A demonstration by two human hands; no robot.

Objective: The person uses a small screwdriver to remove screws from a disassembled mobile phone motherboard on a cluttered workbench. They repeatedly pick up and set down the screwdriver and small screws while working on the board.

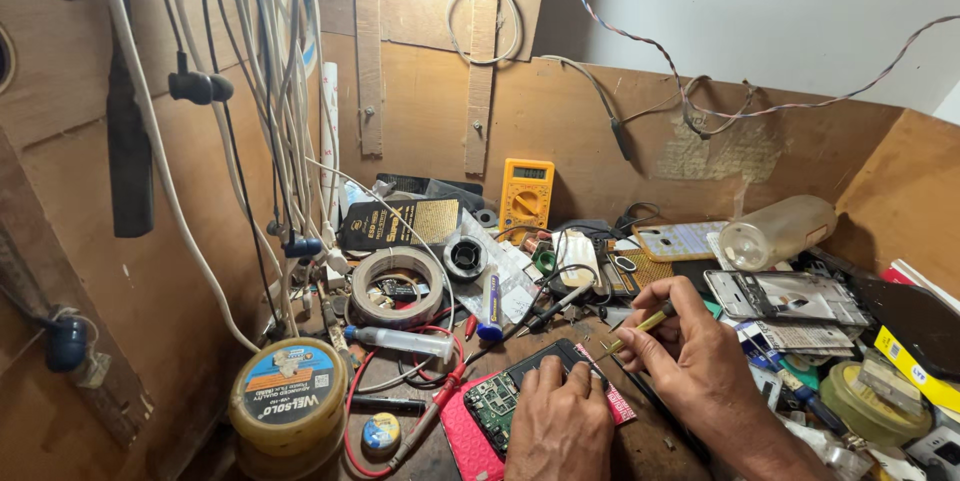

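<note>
Nearest, the left hand (557,423) lies flat, fingers closed down on an opened phone (510,396) with its green circuit board exposed. The phone rests on a pink mat (466,443) on the bench (650,446), its long axis running from lower left to upper right. Just beyond, the right hand (690,351) pinches a yellow-handled tool (640,326), whose tip points down-left toward the phone's upper end. Farther back lie a roll of tape (397,286) and a yellow multimeter (526,194).
</note>
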